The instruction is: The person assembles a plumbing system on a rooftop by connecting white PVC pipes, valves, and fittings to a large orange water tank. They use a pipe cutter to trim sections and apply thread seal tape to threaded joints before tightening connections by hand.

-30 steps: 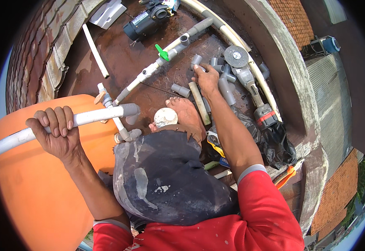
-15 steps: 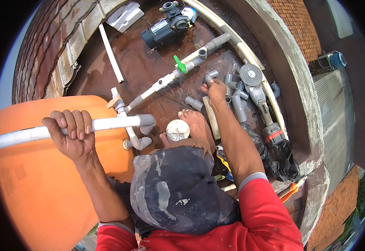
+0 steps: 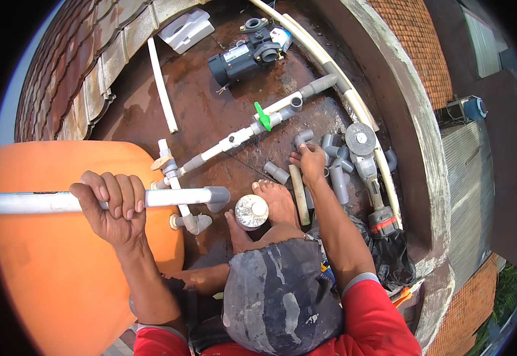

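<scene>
My left hand [image 3: 116, 207] is wrapped round a long white PVC pipe [image 3: 175, 197], held level in front of the orange tank. A grey elbow [image 3: 219, 197] caps the pipe's right end. Reaching out to the right, my right hand [image 3: 310, 163] grips a grey elbow fitting [image 3: 303, 137] with thumb and fingertips, low over the wet brown floor. More grey fittings [image 3: 340, 184] lie loose just right of these fingers. Between my bare feet stands a round can [image 3: 251, 212] with a white-spattered lid. Left of my right wrist lie a grey coupling [image 3: 277, 172] and a cream pipe offcut [image 3: 299, 193].
The orange tank [image 3: 75, 255] fills the left side. A joined pipe run with a green-handled valve [image 3: 262, 117] crosses ahead, below a dark water pump [image 3: 243, 58]. An angle grinder [image 3: 365, 155] lies at right, beside long pipes and the parapet wall [image 3: 427, 113].
My view has shifted a little. The white pipe in my left hand has levelled out and moved slightly right. My right hand stays on the elbow fitting, and more of my left leg shows.
</scene>
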Tool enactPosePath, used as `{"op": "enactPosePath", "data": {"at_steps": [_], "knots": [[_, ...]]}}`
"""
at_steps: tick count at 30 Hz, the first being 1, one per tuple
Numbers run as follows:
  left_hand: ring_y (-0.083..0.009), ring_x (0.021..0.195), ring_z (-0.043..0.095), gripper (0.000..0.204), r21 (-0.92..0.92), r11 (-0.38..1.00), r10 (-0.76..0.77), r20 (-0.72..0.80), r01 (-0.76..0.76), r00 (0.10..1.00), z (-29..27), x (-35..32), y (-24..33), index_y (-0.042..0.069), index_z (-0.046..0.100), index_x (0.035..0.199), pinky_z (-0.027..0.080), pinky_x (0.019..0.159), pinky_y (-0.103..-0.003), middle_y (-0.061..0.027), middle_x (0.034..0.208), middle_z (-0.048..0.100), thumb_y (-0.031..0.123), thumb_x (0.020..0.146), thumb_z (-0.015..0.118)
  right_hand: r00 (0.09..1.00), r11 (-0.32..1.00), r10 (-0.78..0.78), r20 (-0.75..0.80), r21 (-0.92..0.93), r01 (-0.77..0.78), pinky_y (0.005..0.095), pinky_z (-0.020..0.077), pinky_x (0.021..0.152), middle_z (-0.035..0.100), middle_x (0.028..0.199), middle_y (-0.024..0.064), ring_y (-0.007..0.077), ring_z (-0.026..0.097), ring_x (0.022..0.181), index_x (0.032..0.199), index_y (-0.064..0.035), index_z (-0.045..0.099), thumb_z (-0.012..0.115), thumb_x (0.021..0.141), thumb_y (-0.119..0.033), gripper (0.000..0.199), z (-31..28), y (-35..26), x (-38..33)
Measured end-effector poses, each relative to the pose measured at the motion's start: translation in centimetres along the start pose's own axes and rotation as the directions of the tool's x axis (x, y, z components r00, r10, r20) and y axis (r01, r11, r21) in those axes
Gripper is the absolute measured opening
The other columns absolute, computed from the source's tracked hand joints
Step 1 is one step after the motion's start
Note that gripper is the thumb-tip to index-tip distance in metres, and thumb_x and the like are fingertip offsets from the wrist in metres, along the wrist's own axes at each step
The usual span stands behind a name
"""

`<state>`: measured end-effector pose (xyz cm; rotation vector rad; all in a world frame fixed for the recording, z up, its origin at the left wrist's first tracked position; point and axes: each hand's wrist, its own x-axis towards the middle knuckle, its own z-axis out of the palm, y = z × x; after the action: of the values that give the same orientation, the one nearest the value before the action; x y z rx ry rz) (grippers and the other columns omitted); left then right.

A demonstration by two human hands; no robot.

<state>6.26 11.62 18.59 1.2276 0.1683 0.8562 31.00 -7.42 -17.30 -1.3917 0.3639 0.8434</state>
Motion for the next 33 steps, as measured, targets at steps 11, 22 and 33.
{"op": "enactPosePath", "data": {"at_steps": [11,22,33], "knots": [[-0.0109,0.048,0.039,0.051,-0.004,1.000,0.010,-0.009,-0.010,1.000,-0.6,0.6,-1.3,0.011,0.052,0.096,0.046,0.054,-0.031,0.0028,0.061,0.040,0.047,0.125,0.031,0.971,0.900,0.082,0.224,-0.434,0.024,0.0372,0.0668,0.069,0.079,0.111,0.0191,0.0230,0.081,0.090,0.116,0.0090,0.070,0.077,0.107,-0.026,0.037,-2.5,-5.9,-8.5],[-0.0105,0.047,0.039,0.050,0.017,0.999,0.032,-0.031,-0.032,0.999,-0.2,0.4,-1.4,0.012,0.050,0.095,0.046,0.051,-0.030,0.0029,0.060,0.039,0.047,0.125,0.030,0.771,0.805,0.295,0.564,-0.582,0.117,0.0345,0.0443,0.122,0.066,0.155,0.0138,0.0202,0.060,0.140,0.154,0.0049,0.064,0.046,0.123,-0.041,0.058,-12.2,-8.8,-24.4],[-0.0105,0.048,0.039,0.052,0.009,1.000,0.014,0.003,-0.014,1.000,-0.3,0.6,-1.4,0.011,0.052,0.095,0.046,0.054,-0.030,0.0030,0.060,0.040,0.048,0.125,0.031,0.940,0.624,-0.085,0.329,-0.718,0.308,0.0386,0.0578,0.085,0.076,0.096,0.0199,0.0260,0.072,0.088,0.110,0.0001,0.077,0.076,0.106,-0.015,0.015,-15.8,-3.4,-23.7]]}}
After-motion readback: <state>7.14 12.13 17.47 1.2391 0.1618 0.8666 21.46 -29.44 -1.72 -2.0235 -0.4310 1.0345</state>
